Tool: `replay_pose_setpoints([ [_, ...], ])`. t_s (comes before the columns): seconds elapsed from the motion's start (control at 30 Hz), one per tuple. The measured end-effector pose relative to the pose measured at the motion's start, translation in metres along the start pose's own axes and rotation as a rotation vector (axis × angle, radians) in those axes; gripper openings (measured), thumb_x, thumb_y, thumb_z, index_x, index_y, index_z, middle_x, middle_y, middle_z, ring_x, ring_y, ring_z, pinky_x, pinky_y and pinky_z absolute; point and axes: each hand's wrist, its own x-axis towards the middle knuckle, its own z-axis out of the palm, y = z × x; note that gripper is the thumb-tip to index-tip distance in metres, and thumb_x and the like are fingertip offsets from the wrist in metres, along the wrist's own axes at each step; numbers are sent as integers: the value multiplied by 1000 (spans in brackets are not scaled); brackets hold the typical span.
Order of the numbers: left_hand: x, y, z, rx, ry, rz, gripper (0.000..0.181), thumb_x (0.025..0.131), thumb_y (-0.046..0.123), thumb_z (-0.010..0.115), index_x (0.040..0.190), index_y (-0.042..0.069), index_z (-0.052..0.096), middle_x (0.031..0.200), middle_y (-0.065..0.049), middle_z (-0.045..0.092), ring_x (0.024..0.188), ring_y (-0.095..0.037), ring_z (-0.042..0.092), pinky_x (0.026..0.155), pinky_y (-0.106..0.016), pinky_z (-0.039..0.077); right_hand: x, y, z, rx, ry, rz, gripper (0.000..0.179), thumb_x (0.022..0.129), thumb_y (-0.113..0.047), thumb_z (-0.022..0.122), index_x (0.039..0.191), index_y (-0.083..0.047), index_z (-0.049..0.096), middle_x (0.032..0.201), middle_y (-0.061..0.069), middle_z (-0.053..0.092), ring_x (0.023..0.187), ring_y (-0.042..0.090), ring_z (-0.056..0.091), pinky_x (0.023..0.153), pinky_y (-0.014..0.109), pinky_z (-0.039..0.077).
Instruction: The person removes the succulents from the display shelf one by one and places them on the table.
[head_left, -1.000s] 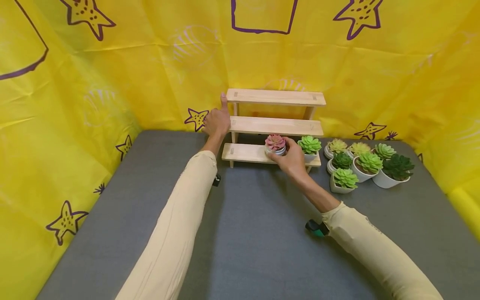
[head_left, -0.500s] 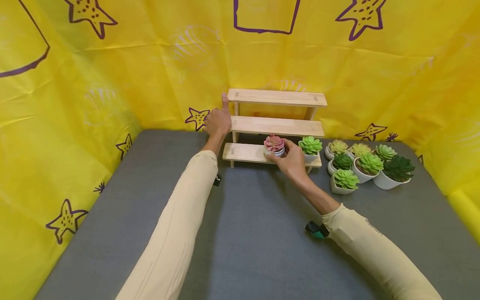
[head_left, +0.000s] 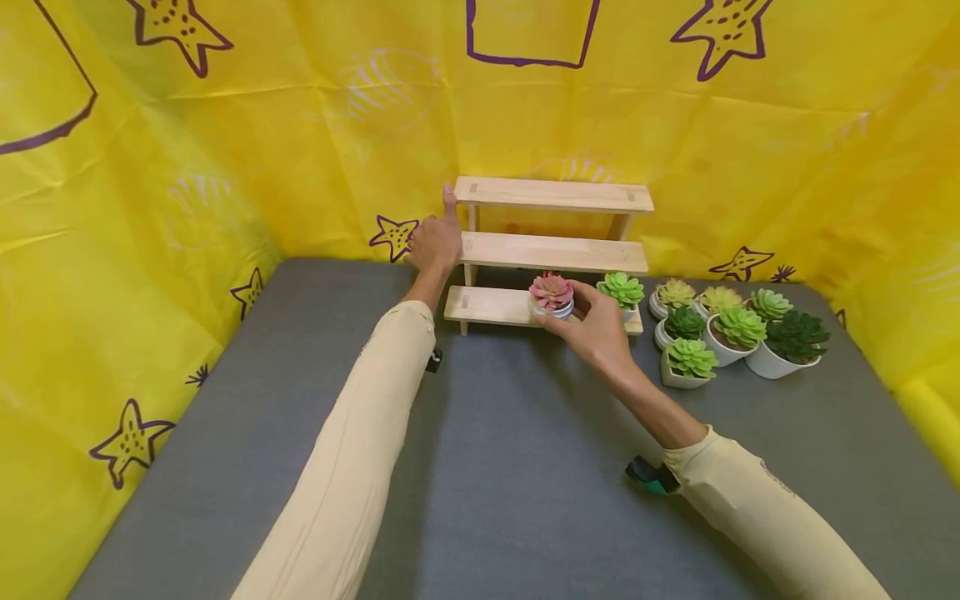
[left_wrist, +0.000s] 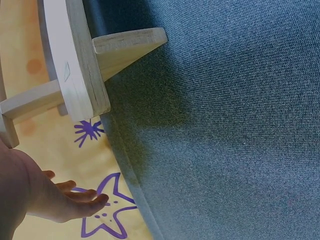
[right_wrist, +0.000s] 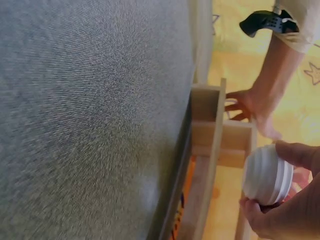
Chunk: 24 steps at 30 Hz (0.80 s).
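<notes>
A pink succulent (head_left: 551,291) in a ribbed white pot (right_wrist: 267,175) is pinched between the thumb and fingers of my right hand (head_left: 597,329). In the right wrist view the pot's base stands apart from the lowest board of a three-tier wooden shelf (head_left: 487,305). My left hand (head_left: 437,242) is at the shelf's left end, thumb pointing up beside the top board. In the left wrist view its fingers (left_wrist: 82,202) stretch out loosely and grip nothing. A bright green succulent (head_left: 621,289) in a white pot sits at the right end of the lowest board.
Right of the shelf, several potted succulents (head_left: 738,327) cluster on the grey cloth-covered table (head_left: 510,467). A yellow curtain (head_left: 337,150) with purple starfish drawings hangs behind the shelf and along both sides.
The right hand, gripping the pink succulent's pot, has shifted slightly toward me, its forearm moving right and nearer. The pot now looks raised off the lowest board. The left hand has stayed put.
</notes>
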Motion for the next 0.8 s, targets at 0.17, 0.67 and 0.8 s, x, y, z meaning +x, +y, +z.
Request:
replay_pose_setpoints([
  [0.17,1,-2,0,-1,5,2,104,94,88,5,99,6,70,112,-16,71,112,-37,65,99,-56,45,-13,1,-11,-20,-23,-14,70,88,-12,84,149,2,53,148,23,61,140,35,59,114,45,50],
  [0.67,4,-5,2,13,-15,21,111,93,88,1,107,4,71,110,-18,70,111,-38,65,99,-56,45,-47,3,-53,-66,-24,-8,72,88,-24,86,149,-2,55,143,22,66,130,34,67,107,41,53],
  [0.8,1,-2,1,14,-11,18,113,92,90,0,106,4,72,111,-18,71,113,-39,66,100,-56,45,-54,6,-68,-82,8,17,73,88,-30,86,149,-3,55,143,21,65,131,34,66,100,17,55],
])
